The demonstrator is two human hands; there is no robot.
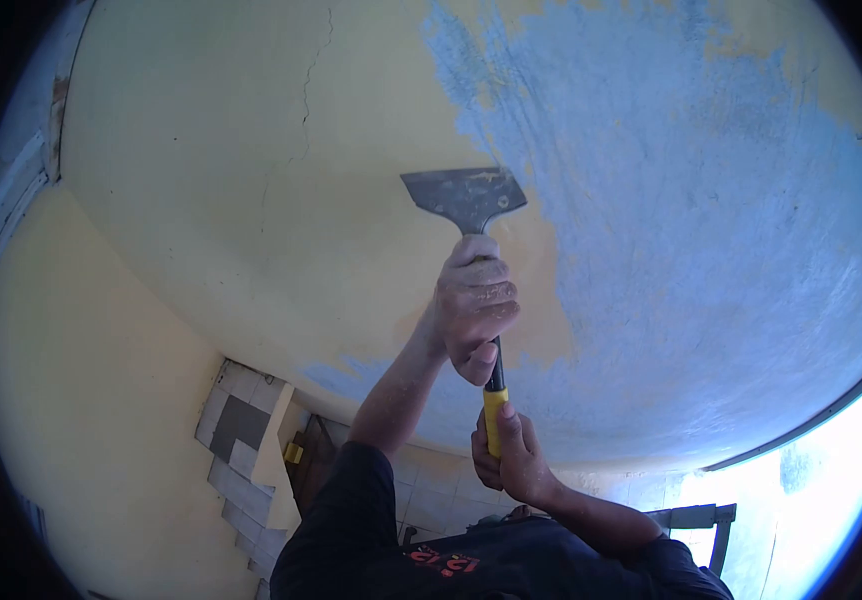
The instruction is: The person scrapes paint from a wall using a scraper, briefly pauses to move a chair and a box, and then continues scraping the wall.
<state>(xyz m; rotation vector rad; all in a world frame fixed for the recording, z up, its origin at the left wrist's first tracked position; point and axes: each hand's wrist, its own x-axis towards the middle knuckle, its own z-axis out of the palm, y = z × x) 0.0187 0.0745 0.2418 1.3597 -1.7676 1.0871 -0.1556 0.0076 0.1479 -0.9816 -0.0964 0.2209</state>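
A long-handled scraper [464, 193] stands upright before the wall, its wide grey metal blade uppermost and its top edge at the cream paint beside the blue area. My left hand [475, 300] is closed around the dark shaft just under the blade, with pale dust over its fingers. Lower down, my right hand [513, 455] wraps the yellow grip [495, 420] at the handle's bottom end, thumb along it. The wall [371, 200] carries cream paint on the left and a ragged-edged, scratched blue patch [671, 220] on the right.
A thin crack [306, 100] runs down the cream paint. Tiled steps [241, 425] are at the lower left, with a small yellow object [294, 450] beside them. A dark frame-like piece [696, 517] stands at lower right, near a bright opening [821, 480].
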